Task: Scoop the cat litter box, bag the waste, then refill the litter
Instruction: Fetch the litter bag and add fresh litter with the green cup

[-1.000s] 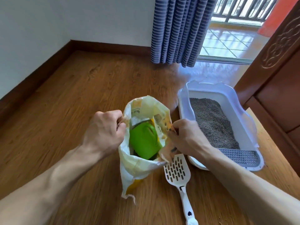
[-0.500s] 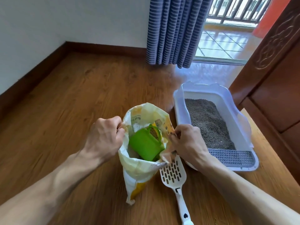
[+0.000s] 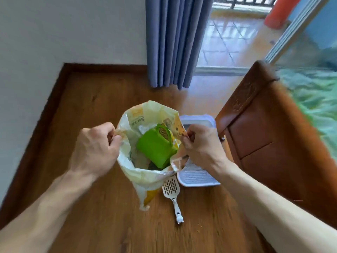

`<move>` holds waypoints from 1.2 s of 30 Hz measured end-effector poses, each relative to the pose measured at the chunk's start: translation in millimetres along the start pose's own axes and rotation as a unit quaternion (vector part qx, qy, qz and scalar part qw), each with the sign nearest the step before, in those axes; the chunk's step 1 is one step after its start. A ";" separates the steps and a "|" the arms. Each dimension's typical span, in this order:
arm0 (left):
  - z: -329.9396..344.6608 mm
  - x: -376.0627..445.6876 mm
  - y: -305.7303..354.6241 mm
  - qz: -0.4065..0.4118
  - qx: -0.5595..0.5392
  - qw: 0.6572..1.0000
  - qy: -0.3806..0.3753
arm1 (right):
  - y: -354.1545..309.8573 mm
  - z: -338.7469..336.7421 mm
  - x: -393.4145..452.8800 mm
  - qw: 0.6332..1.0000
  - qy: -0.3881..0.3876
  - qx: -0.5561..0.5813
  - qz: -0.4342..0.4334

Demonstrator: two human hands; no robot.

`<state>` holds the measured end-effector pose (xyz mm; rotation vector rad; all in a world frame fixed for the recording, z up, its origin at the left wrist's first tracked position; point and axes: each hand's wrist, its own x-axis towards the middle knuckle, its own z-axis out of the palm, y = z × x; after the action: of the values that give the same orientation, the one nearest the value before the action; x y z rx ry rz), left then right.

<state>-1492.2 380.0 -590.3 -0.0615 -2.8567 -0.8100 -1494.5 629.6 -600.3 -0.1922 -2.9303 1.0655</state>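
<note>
Since a second ago the yellow-and-white litter bag [image 3: 138, 172] has come up off the wooden floor [image 3: 102, 99]: it now hangs held by its rim, its bottom corner dangling near the floor, and the view has risen with it. The left hand [image 3: 94, 148] has its fingers curled tight, pinching the left edge of the bag's mouth; the right hand [image 3: 202, 145] is likewise clenched on the right edge, so the mouth is pulled wide. Inside, the green scoop cup [image 3: 155, 148] has tipped more upright than before and shows brown granules in its opening. The white slotted litter scoop [image 3: 172, 190] lies where it did on the floor, now just below and right of the bag, its handle pointing near. The white litter box [image 3: 198, 176] sits to the right, mostly hidden behind the bag and right hand, so its grey litter no longer shows; only its far rim and near grille are visible. A few crumbs lie on the floor near the right forearm. Farther off a blue striped curtain [image 3: 171, 42] hangs beside a sliding glass door onto a tiled balcony, a white wall [image 3: 54, 33] with dark skirting runs on the left, and a carved wooden bed frame [image 3: 255, 114] stands at right.
</note>
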 end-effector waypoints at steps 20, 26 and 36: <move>-441.4 51.4 238.7 0.002 -0.042 0.999 0.030 | -352.6 -385.7 -59.7 0.998 -0.016 -0.062 -0.013; -473.2 52.2 221.1 0.014 -0.081 0.996 0.042 | -389.1 -383.3 -54.1 0.998 0.008 -0.059 -0.021; -489.2 67.1 158.0 0.014 -0.089 0.995 0.043 | -421.7 -324.6 -44.3 0.999 0.030 -0.027 -0.032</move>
<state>-1469.8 257.6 -87.1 -0.0878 -2.6912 -1.0331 -1477.7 511.3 -79.9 -0.1269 -2.8935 0.9557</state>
